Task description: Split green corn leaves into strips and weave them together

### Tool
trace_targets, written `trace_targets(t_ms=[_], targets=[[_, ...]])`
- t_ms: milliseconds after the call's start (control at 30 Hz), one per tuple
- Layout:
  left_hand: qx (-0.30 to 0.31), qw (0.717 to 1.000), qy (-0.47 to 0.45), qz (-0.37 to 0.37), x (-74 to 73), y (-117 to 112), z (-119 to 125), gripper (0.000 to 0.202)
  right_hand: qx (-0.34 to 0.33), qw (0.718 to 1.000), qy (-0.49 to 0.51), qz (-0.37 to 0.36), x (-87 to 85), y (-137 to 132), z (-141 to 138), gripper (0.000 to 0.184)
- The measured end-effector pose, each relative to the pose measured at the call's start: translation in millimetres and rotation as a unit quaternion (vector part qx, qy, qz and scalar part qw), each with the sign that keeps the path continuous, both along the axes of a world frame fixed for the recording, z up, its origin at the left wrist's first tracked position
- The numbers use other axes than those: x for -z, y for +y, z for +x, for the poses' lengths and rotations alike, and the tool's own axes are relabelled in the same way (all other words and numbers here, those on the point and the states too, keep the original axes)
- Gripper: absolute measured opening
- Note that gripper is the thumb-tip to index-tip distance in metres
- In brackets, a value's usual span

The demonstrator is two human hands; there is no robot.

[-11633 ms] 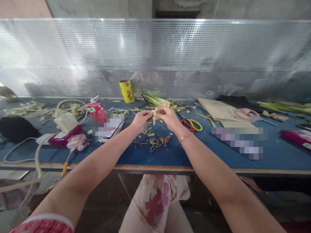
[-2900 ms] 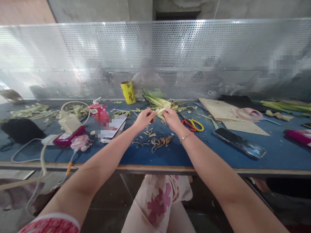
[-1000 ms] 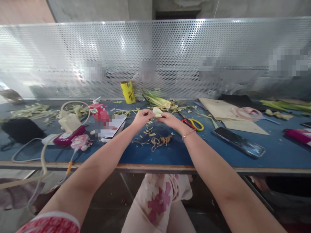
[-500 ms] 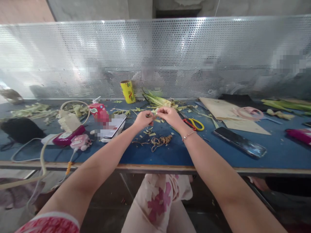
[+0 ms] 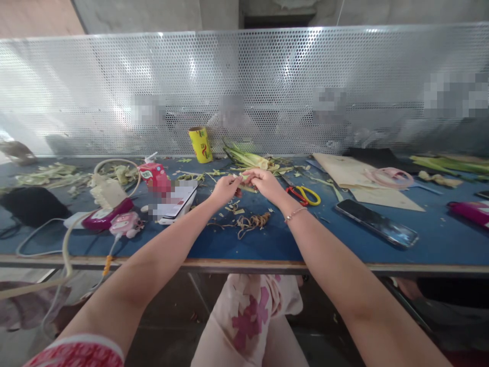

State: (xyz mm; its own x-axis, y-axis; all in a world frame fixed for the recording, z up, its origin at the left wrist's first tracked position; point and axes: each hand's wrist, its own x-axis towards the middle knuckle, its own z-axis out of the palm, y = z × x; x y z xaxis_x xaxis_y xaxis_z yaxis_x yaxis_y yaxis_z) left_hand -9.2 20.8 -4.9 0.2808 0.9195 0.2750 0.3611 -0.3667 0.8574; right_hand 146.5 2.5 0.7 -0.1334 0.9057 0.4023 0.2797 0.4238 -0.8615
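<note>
My left hand [image 5: 224, 188] and my right hand [image 5: 265, 184] meet over the middle of the blue table [image 5: 290, 244], both pinched on a small pale green leaf strip [image 5: 244, 186] held between them. A bracelet sits on my right wrist. Right below the hands lie leaf scraps and a tangle of brown rubber bands [image 5: 252, 222]. A pile of green and pale leaves [image 5: 248, 160] lies just behind the hands.
Red and yellow scissors [image 5: 303, 194] lie right of my hands, then a dark phone [image 5: 378, 229] and brown paper [image 5: 359, 178]. To the left: a white phone [image 5: 176, 204], red carton [image 5: 153, 176], pink gadgets, cables. A yellow roll [image 5: 200, 144] stands by the perforated metal screen.
My hands have stayed together over the same spot, working the leaf strip; the strip has gone from a flat opened piece a second ago to a narrow piece pinched between the fingers.
</note>
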Motion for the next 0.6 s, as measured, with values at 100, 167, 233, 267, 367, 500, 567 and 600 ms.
trace_targets(t_ms=[100,167,233,267,367,500,567,600], targets=[[0.001,1.0,0.002,0.022,1.3,1.1,-0.2,0.031,0.044,0.999,0.026,-0.019,3.0,5.9,1.7,0.037],[0.012,0.998,0.015,0.056,2.0,0.5,-0.9,0.029,0.075,0.996,0.041,-0.035,7.4,11.7,4.0,0.027],[0.042,0.994,0.027,0.096,2.1,-1.4,-1.6,0.026,0.08,0.993,0.058,-0.062,12.5,17.1,6.4,0.02],[0.063,0.991,0.031,0.113,1.9,-2.7,-1.9,0.024,0.071,0.991,0.067,-0.087,14.6,18.9,7.3,0.023],[0.115,0.981,0.046,0.151,0.4,-6.7,-2.4,0.024,0.024,0.976,0.092,-0.197,16.5,19.6,8.3,0.035],[0.136,0.973,0.079,0.171,-3.5,-11.1,-2.2,0.027,0.006,0.947,0.14,-0.289,9.0,11.9,6.5,0.032],[0.139,0.97,0.1,0.175,-5.0,-12.1,-1.8,0.026,0.017,0.939,0.161,-0.302,4.7,7.7,4.9,0.029],[0.143,0.968,0.108,0.175,-5.2,-12.1,-1.6,0.025,0.02,0.937,0.17,-0.305,3.2,6.0,4.1,0.026]])
